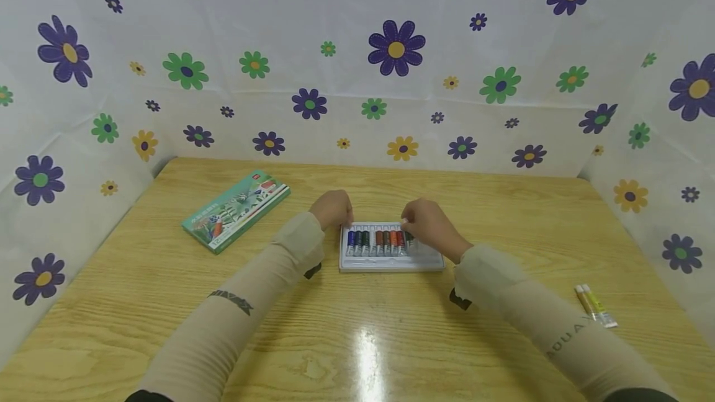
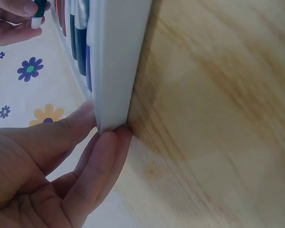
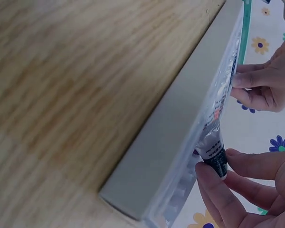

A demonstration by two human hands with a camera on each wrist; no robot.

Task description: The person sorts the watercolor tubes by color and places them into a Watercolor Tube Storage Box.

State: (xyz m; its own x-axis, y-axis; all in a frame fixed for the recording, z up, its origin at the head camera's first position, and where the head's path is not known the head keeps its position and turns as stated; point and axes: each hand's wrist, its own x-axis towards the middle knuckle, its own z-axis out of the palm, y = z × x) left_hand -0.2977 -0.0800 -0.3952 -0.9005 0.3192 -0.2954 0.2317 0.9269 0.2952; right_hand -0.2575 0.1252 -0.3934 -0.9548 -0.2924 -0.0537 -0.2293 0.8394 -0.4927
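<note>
A white plastic tray (image 1: 391,269) of paint tubes lies at the middle of the table. Blue, dark green, brown, orange and red tubes (image 1: 386,242) stand side by side in its slots. My left hand (image 1: 333,208) pinches the tray's far left corner, thumb on one face and fingertips on the other, as the left wrist view shows. Over the right part of the tray, my right hand (image 1: 431,224) holds a dark green paint tube (image 3: 213,154) by its capped end between thumb and fingers. The tube's silvery end points into the tray.
A green illustrated box (image 1: 237,211) lies to the left on the wooden table (image 1: 301,352). Two tubes (image 1: 595,306), one gold and one yellow, rest side by side near the right edge. Flower-printed white cloth (image 1: 346,79) stands behind and at both sides.
</note>
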